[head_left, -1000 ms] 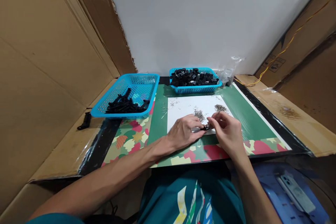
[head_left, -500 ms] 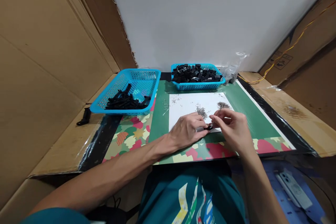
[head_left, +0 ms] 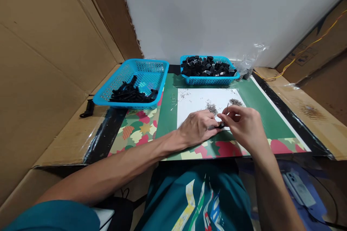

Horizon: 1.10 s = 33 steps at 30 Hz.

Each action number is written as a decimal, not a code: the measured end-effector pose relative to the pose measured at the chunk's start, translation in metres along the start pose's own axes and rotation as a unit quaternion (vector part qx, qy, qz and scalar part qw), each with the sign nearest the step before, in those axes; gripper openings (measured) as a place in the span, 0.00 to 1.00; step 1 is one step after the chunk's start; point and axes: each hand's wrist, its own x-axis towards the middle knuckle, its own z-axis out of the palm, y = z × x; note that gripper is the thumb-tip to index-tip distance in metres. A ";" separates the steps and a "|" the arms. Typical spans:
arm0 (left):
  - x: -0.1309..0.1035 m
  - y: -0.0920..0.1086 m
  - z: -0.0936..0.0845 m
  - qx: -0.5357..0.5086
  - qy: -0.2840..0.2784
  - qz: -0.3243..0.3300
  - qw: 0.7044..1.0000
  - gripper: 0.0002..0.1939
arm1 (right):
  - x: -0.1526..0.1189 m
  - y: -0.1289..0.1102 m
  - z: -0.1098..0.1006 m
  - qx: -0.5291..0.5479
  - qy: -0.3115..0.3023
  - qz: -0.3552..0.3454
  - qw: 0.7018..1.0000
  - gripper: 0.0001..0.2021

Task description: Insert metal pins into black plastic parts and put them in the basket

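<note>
Fingers of my left hand (head_left: 199, 124) are closed on a small black part (head_left: 221, 125), low over the near edge of a white sheet (head_left: 195, 97). My right hand (head_left: 242, 122) meets it from the right and pinches a thin metal tool (head_left: 227, 109), whose upper end sticks up above the fingers; it resembles tweezers, but its working end is hidden. Just beyond the hands lie two heaps of tiny metal pieces, a middle heap (head_left: 212, 108) and a right heap (head_left: 235, 102), too small to name exactly.
At the back left stands a blue basket (head_left: 100, 99) with slim black parts (head_left: 130, 92). A second blue basket (head_left: 208, 80) holds many black pieces with shiny bits. Beside it is a clear plastic bag (head_left: 248, 65). A lone black part (head_left: 88, 108) lies far left; cardboard walls flank the table.
The camera has tilted down a little, so the baskets and sheet sit higher in view. Both hands stay together at the black part, the metal tool now standing more upright.
</note>
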 end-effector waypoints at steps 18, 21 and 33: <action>0.003 -0.004 0.003 -0.068 0.016 -0.005 0.998 0.08 | -0.017 0.011 0.013 0.057 0.081 0.042 0.994 0.14; 0.003 -0.005 0.003 -0.078 0.029 -0.005 0.997 0.05 | -0.015 0.015 0.011 0.124 0.073 0.078 0.986 0.15; 0.005 0.007 -0.003 -0.126 0.062 -0.051 0.989 0.07 | -0.012 0.004 0.015 0.287 0.223 0.068 0.929 0.15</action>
